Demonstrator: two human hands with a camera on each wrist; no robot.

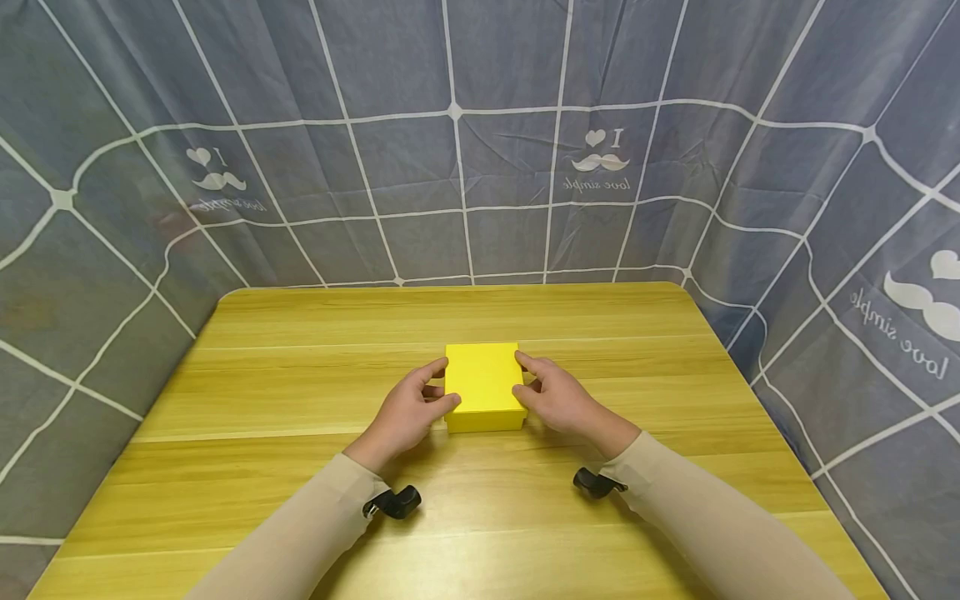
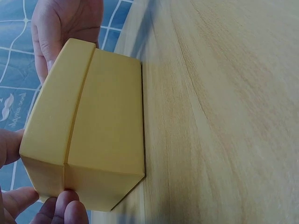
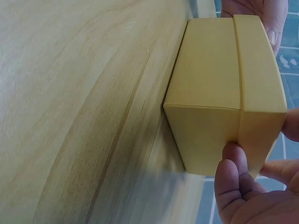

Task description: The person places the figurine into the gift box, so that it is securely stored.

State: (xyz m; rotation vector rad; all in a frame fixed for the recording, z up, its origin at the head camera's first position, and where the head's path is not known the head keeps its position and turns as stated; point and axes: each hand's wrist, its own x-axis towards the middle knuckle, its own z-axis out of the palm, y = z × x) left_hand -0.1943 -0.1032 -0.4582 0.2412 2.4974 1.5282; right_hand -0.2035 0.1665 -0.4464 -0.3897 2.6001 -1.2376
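A yellow lidded box [image 1: 482, 379] stands on the wooden table in front of me. Its lid [image 2: 56, 102] sits over the base [image 2: 110, 112], with a seam between them in both wrist views. On the left side, my left hand [image 1: 405, 411] holds the lid, thumb at the near corner and a finger at the far one. My right hand [image 1: 561, 396] grips the opposite side in the same way. Fingertips [image 3: 233, 154] of the right hand touch the lid's lower edge by the seam. What is inside the box is hidden.
The wood-grain table [image 1: 300, 358] extends around the box on all sides. Grey curtains [image 1: 510, 167] with white grid lines hang behind and beside it. Each sleeve carries a black wrist camera, one at the left cuff [image 1: 393, 502] and one at the right cuff [image 1: 596, 482].
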